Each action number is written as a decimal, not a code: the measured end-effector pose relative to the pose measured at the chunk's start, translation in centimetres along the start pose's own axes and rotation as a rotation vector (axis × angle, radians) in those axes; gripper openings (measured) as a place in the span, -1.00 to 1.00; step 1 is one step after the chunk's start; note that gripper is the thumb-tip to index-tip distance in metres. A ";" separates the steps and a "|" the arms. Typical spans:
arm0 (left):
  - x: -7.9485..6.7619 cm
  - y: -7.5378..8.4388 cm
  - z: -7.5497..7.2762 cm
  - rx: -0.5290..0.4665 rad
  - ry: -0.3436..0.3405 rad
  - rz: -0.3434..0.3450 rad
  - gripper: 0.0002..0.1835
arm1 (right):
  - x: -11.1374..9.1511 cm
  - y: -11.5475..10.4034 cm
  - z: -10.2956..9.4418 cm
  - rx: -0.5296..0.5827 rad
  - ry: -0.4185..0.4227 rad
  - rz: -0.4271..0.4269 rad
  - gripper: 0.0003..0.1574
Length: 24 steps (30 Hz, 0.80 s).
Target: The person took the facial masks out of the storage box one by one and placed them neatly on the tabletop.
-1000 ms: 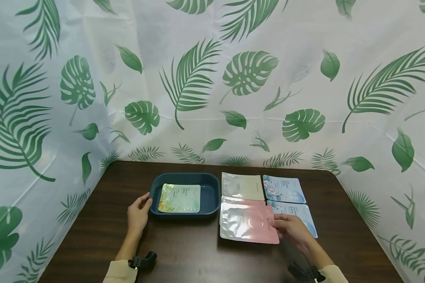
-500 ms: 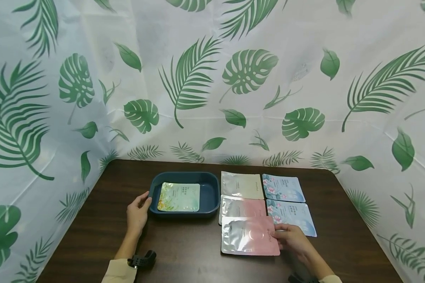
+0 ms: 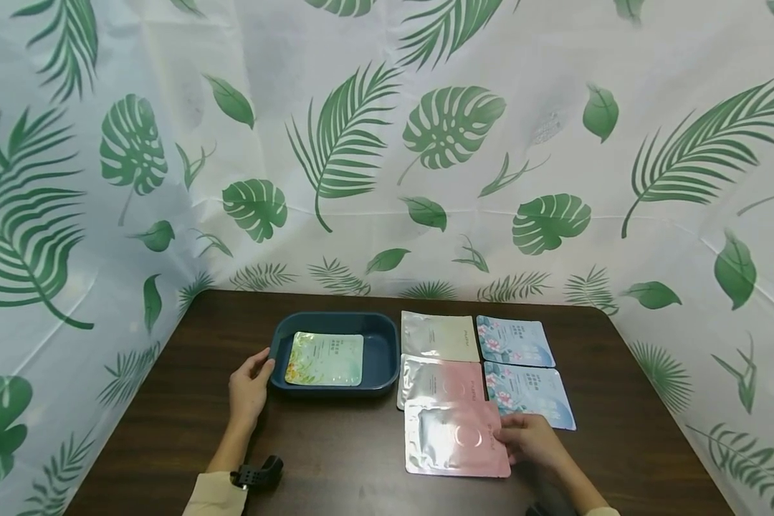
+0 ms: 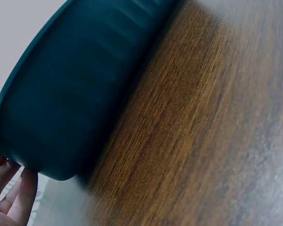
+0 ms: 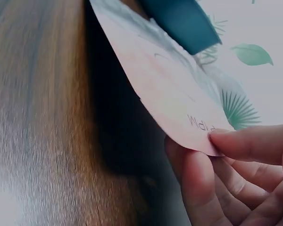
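Observation:
My right hand (image 3: 534, 446) pinches the right edge of a pink and silver sheet mask packet (image 3: 454, 441), thumb on top and fingers beneath. In the right wrist view this packet (image 5: 155, 75) is tilted, with a dark gap under its near edge. Just behind it lies a second pink packet (image 3: 440, 378), its lower edge partly covered. At the left, my left hand (image 3: 248, 393) touches the left end of a dark blue tray (image 3: 380, 358) with its fingertips, which rest on the outer wall in the left wrist view. A green floral packet (image 3: 325, 360) lies in the tray.
Beyond the pink packets lies a cream packet (image 3: 438, 337). Two blue floral packets, the far one (image 3: 514, 341) and the near one (image 3: 532, 394), lie to its right. The dark wooden table (image 3: 335, 459) ends at a leaf-patterned cloth (image 3: 355, 165) behind and at the sides.
My right hand has drawn the front pink packet toward me, uncovering more of the second pink packet and the near blue one. The left hand and tray stay in place.

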<state>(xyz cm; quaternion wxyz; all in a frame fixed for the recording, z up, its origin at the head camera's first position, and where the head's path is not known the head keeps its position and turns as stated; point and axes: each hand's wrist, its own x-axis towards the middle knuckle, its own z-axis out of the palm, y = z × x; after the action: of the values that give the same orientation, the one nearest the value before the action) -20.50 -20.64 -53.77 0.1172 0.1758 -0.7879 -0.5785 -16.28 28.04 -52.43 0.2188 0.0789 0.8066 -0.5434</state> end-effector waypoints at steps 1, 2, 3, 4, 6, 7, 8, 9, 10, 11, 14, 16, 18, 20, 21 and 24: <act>0.0 0.0 0.0 0.005 0.002 -0.002 -0.60 | 0.0 0.1 0.0 -0.021 0.005 -0.004 -0.58; 0.0 -0.1 0.0 0.008 0.003 -0.004 -0.60 | 0.0 0.2 0.1 -0.042 0.013 -0.003 -0.60; 0.0 -0.1 0.0 0.012 0.003 -0.006 -0.60 | -0.1 0.3 0.2 -0.067 0.025 -0.004 -0.63; 0.0 -0.1 0.0 0.013 0.002 -0.004 -0.60 | -0.1 0.3 0.3 -0.090 0.038 -0.001 -0.65; 0.0 -0.1 0.0 0.010 0.002 0.000 -0.60 | -0.1 0.3 0.4 -0.137 0.066 -0.006 -0.69; 0.0 -0.1 0.0 0.007 0.002 0.002 -0.60 | -0.1 0.2 0.5 -0.165 0.084 -0.007 -0.71; 0.0 0.0 0.0 0.005 0.001 0.004 -0.60 | -0.1 0.1 0.5 -0.188 0.103 -0.007 -0.73; 0.0 0.0 0.1 0.005 0.002 0.007 -0.60 | -0.1 0.0 0.6 -0.211 0.118 -0.010 -0.75; 0.0 0.1 0.1 0.004 0.002 0.008 -0.60 | -0.1 -0.1 0.6 -0.233 0.130 -0.015 -0.77; 0.0 0.1 0.1 0.004 0.002 0.007 -0.60 | -0.1 -0.3 0.7 -0.257 0.141 -0.017 -0.77; 0.0 0.2 0.1 0.006 0.002 0.003 -0.59 | 0.0 -0.6 0.8 -0.299 0.155 -0.006 -0.79; 0.0 0.2 0.1 0.004 0.001 -0.001 -0.59 | 0.0 -0.7 0.8 -0.315 0.145 -0.004 -0.79; 0.0 0.2 0.1 0.003 0.000 -0.005 -0.60 | 0.0 -0.7 0.8 -0.324 0.132 0.002 -0.79; 0.0 0.2 0.1 0.001 -0.001 -0.010 -0.60 | 0.0 -0.6 0.7 -0.327 0.121 0.003 -0.80; 0.0 0.2 0.0 0.002 -0.002 -0.012 -0.60 | 0.0 -0.6 0.7 -0.333 0.123 0.004 -0.79; -0.1 0.2 0.0 0.004 -0.005 -0.016 -0.60 | 0.1 -0.6 0.4 -0.340 0.137 0.007 -0.78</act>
<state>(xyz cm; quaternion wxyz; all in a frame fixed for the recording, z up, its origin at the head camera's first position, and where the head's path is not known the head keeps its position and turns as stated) -20.47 -20.54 -53.54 0.1102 0.1811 -0.7878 -0.5782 -16.43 27.44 -52.11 0.1753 0.0805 0.8997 -0.3916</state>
